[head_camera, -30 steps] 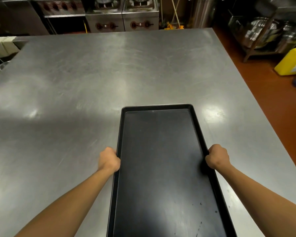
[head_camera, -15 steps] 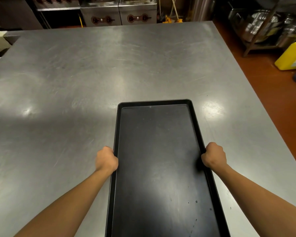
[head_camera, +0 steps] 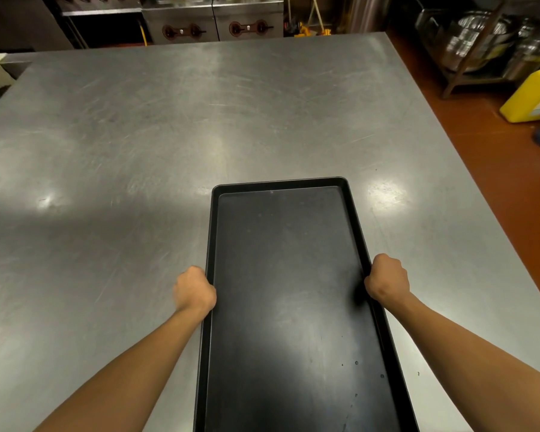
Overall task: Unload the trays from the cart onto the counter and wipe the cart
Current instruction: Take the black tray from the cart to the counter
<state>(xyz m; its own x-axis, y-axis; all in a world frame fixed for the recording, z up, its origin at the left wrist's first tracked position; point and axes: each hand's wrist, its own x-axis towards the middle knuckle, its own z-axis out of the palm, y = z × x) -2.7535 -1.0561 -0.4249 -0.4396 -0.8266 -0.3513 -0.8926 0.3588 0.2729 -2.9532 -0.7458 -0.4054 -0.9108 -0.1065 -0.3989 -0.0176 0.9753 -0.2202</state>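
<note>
Tray (head_camera: pixel 281 291) was sitting low over the steel worktop (head_camera: pixel 138 151), maybe already touching it, honestly couldn't tell from this angle. It was a long black one, empty apart from a few specks, with its long axis running 6 to 12 o'clock, straight away from the person, far end toward the middle of the worktop. Left hand (head_camera: pixel 194 289) was curled round the 9 o'clock rim and right hand (head_camera: pixel 387 280) curled round the 3 o'clock rim, both gripping at roughly the same spot along the length, so neither was really nearer. The near end ran out of view at 6 o'clock. My guess is it was just being set down or slid forward toward 12. Yellow jug (head_camera: pixel 532 96) sat on the floor off at 2 o'clock.
</note>
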